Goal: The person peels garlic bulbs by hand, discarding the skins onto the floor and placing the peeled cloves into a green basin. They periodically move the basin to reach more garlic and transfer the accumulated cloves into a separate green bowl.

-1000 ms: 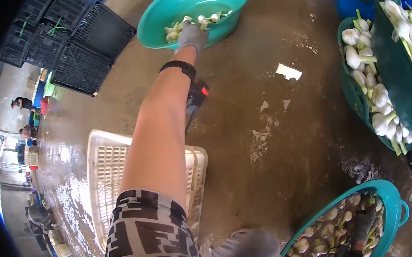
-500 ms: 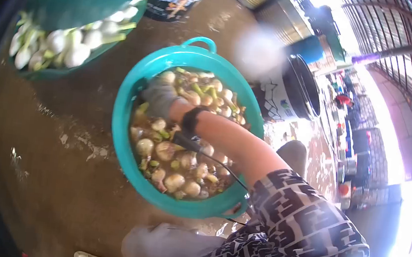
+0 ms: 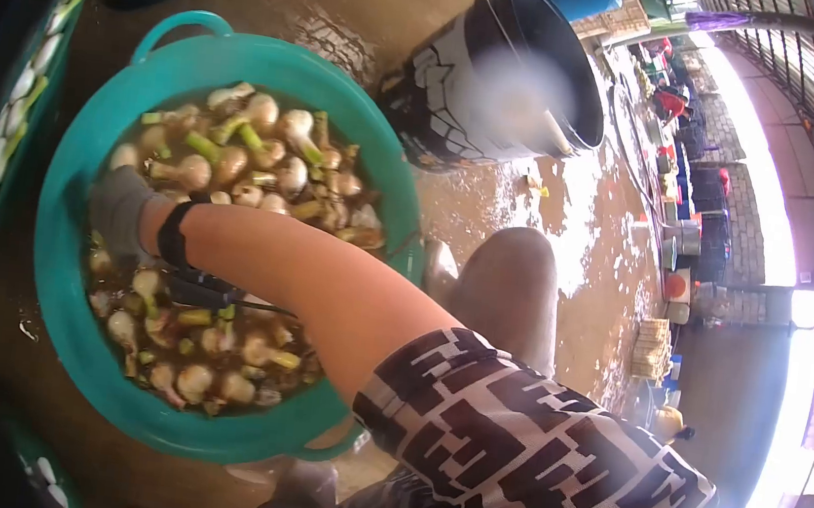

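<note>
**Onions in teal tub, gloved hand dipped in**

Onions (image 3: 238,167) fill a teal tub (image 3: 60,247) sitting on the wet brown floor (image 3: 492,203); bulbs are muddy, some with green stalks, lying in murky water. Right hand (image 3: 119,209), grey glove, is down in the tub at its left side among the bulbs; finger pose hidden, can't tell if it grips anything. Black wristband (image 3: 169,232) on that wrist, small dark device just below the forearm. Left hand not visible. Patterned black-and-white sleeve (image 3: 525,455) bottom right. Black bucket (image 3: 505,76) stands just beside the tub's upper right. Another green tub of white bulbs (image 3: 17,94) at the left edge.
</note>
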{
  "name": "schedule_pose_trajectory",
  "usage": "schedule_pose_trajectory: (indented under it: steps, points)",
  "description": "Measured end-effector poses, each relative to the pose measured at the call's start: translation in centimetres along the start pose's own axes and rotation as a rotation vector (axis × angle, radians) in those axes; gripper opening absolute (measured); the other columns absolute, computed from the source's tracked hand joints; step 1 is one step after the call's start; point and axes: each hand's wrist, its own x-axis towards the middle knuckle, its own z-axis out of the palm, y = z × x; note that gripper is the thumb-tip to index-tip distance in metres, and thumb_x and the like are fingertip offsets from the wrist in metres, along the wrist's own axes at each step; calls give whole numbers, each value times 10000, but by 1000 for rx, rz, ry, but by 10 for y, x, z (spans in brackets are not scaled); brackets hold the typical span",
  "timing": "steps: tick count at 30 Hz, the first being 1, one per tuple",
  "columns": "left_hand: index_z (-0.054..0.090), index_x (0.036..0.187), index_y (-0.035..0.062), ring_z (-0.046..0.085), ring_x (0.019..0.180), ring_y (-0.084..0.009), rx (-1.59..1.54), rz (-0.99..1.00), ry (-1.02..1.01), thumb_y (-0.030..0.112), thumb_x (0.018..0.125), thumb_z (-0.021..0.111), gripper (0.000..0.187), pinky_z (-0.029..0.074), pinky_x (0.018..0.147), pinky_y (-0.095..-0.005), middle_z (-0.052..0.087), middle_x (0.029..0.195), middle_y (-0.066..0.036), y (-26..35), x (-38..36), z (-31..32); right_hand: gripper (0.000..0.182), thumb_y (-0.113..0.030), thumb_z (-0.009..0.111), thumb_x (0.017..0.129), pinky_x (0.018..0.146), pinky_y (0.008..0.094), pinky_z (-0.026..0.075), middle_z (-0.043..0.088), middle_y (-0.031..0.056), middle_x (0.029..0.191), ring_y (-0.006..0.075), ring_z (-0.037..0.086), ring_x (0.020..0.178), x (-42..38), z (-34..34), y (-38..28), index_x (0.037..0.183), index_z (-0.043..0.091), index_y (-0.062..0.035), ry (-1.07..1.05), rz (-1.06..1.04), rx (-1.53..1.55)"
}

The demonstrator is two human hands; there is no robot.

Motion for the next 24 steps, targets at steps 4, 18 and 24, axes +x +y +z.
schedule_pose_trajectory:
  steps: [4, 18, 24]
  points:
    - [515, 1144, -14, 502, 1087, -344, 39, -58, -11, 398, 763, 606, 569, 413, 897, -421, 475, 1224, -220, 13, -38, 12, 327, -402, 649, 647, 693, 365, 483, 660, 74, 884, 258, 630, 816, -40, -4, 33, 815, 702, -127, 114, 144, 394]
    - [538, 1097, -9, 509, 1068, -345, 575, -185, 204, 320, 741, 660, 500, 402, 897, -399, 522, 1155, -221, 46, -112, -169, 103, -82, 593, 688, 551, 416, 437, 580, 145, 715, 336, 549, 634, -318, 68, 76, 788, 612, -68, 483, -420, 296]
    - [585, 1019, 26, 570, 962, -310, 418, 136, 897, 318, 770, 636, 387, 452, 827, -355, 582, 1055, -140, 180, -161, -222, 219, -1, 539, 648, 526, 395, 427, 549, 150, 650, 344, 522, 589, -405, 55, 86, 850, 611, -40, 390, -351, 702]
